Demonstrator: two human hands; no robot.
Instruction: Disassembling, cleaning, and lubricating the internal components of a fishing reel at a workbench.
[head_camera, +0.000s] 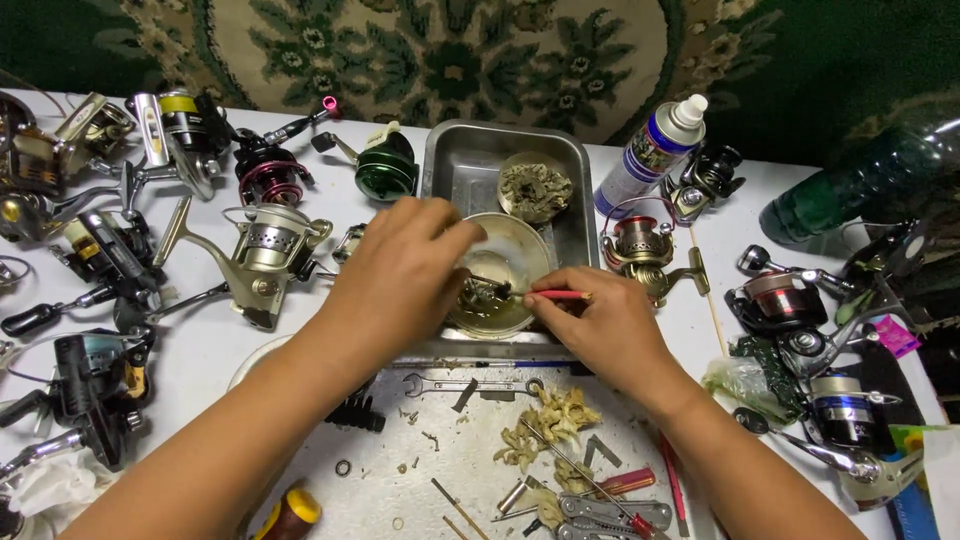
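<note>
The left hand (400, 270) is closing its fingers around a small dark metal part (487, 288), holding it over a round glass bowl (520, 250). The right hand (600, 325) is pinching a thin red-handled tool (562, 295) between thumb and fingertips, and the tool's tip is pointing at the dark part. The part is sitting just above the bowl's bottom; its exact shape is too small to tell.

The bowl is holding a shallow layer of murky yellowish liquid. It is resting in the near end of a rectangular metal tray (455, 165). Behind it in the same tray, a second round dish (535, 188) is holding a heap of crumpled, soiled wadding.

Nearer the person, a second tray (440, 470) is carrying a small open-ended wrench (470, 384), loose screws and washers, clumps of yellowish used wadding (550, 425) and a folding multi-tool (610, 515).

Beside the first tray on the right, a white-capped spray can (650, 150) is lying tilted on the white table (210, 340). Spinning fishing reels are lying on both sides: a silver one (265, 255) on the left, a gold one (640, 250) near the right hand.
</note>
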